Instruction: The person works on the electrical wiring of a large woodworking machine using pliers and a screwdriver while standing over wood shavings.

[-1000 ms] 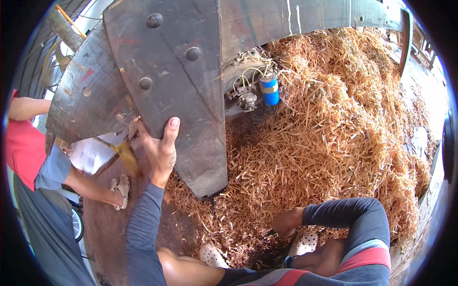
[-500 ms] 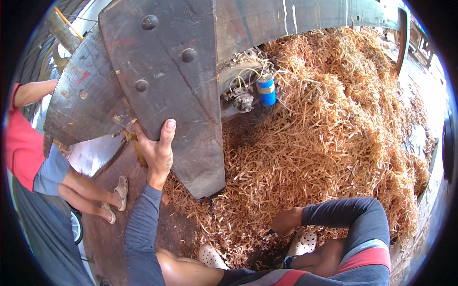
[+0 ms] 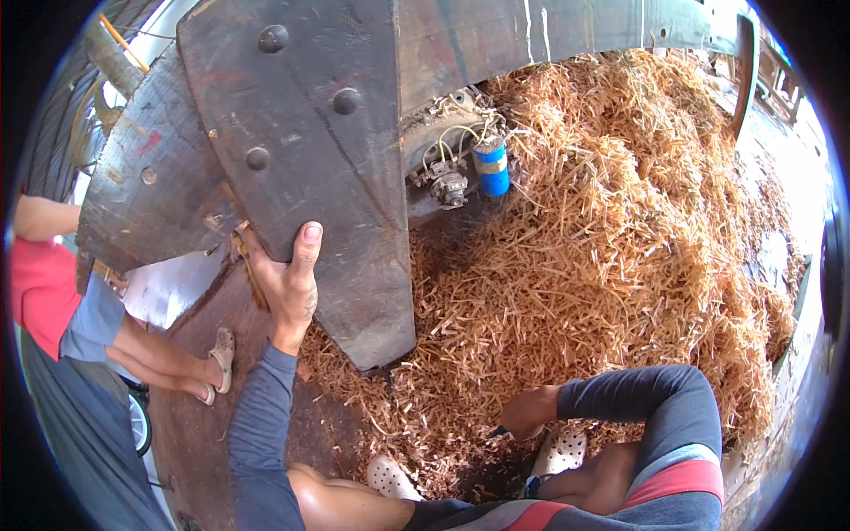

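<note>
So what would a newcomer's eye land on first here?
A big heap of shavings fills much of the right side. A dark board with round bolt heads reaches down from the top, left of centre, the left hand at its edge. Just right of the board, a blue cylinder stands out.

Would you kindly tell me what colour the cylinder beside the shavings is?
The cylinder is blue with a yellowish patch, seen in the head view.
</note>
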Demonstrator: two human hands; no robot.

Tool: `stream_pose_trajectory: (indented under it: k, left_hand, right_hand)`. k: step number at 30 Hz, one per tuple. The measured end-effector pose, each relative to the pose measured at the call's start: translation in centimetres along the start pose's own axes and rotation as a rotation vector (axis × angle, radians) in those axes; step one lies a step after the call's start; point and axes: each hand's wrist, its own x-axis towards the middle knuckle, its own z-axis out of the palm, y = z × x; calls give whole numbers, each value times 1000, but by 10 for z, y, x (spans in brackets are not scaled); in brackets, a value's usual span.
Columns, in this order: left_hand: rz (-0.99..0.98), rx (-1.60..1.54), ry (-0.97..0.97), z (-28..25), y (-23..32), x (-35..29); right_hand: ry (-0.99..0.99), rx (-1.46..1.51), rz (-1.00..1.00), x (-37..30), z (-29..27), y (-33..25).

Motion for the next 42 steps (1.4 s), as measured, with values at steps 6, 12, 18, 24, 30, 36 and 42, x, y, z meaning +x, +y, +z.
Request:
stream_pose_trajectory:
  k: [6, 12, 18, 24, 30, 36, 42]
  left_hand:
    - [-22, 15, -43, 0, -7, -2]
    - [-29, -17, -40, 1, 3, -2]
    - [-18, -5, -47, 0, 3, -1]
    - [8, -10, -24, 1, -5, -3]
    - [-124, -67, 167, -11, -34, -4]
    - [-192, -89, 179, -6, -18, -2]
    - [-182, -137, 236, -4, -28, -1]
  right_hand:
    - [14, 16, -5, 3, 7, 4]
    - [18, 8, -25, 10, 16, 9]
    - [58, -16, -45, 6, 12, 6]
    - [13, -18, 2, 4, 10, 2]
    - [19, -39, 0, 7, 10, 2]
    - [80, -104, -105, 15, 22, 15]
    - [93, -126, -67, 11, 20, 14]
